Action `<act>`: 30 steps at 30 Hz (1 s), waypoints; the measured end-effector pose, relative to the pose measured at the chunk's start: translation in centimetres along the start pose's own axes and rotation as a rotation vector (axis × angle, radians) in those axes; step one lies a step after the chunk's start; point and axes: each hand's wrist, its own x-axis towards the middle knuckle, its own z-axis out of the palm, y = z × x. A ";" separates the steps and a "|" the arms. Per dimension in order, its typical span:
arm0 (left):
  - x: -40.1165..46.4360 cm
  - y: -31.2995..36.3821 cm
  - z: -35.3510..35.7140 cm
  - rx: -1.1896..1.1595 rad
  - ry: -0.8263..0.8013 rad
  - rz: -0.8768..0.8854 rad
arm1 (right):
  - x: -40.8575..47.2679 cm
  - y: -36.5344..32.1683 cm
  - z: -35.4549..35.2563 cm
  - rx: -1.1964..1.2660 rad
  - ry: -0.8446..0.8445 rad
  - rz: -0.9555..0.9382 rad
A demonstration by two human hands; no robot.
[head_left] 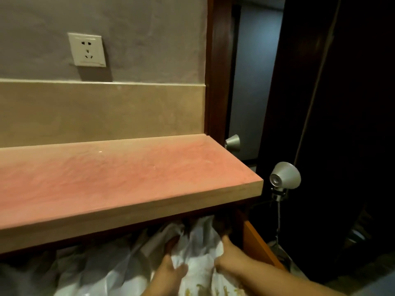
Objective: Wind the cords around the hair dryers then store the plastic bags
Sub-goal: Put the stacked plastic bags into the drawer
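Observation:
A heap of white and clear plastic bags (198, 236) fills the open compartment under the pink countertop (119, 174). My left hand (171, 268) grips a fold of a white bag with a yellowish print. My right hand (228, 255) grips the same bag a little to the right, its fingers sunk into the plastic. Both hands sit just below the counter's front edge. No hair dryer or cord is in view.
An orange-edged door or drawer side (256, 244) stands open to the right of the bags. A metal knob (284, 176) and a smaller one (232, 142) stick out near the counter's right end. A wall socket (86, 49) sits above the counter.

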 end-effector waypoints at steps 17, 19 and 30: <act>0.1 1.6 2.1 0.904 -0.134 0.042 | -0.6 0.5 2.8 -0.736 0.083 -0.038; 0.3 1.9 1.8 0.896 -0.159 0.039 | 0.0 0.1 2.4 -0.767 0.055 -0.052; -0.6 8.2 4.0 1.076 -0.309 0.248 | -5.3 -2.5 -1.7 -0.812 0.233 -0.116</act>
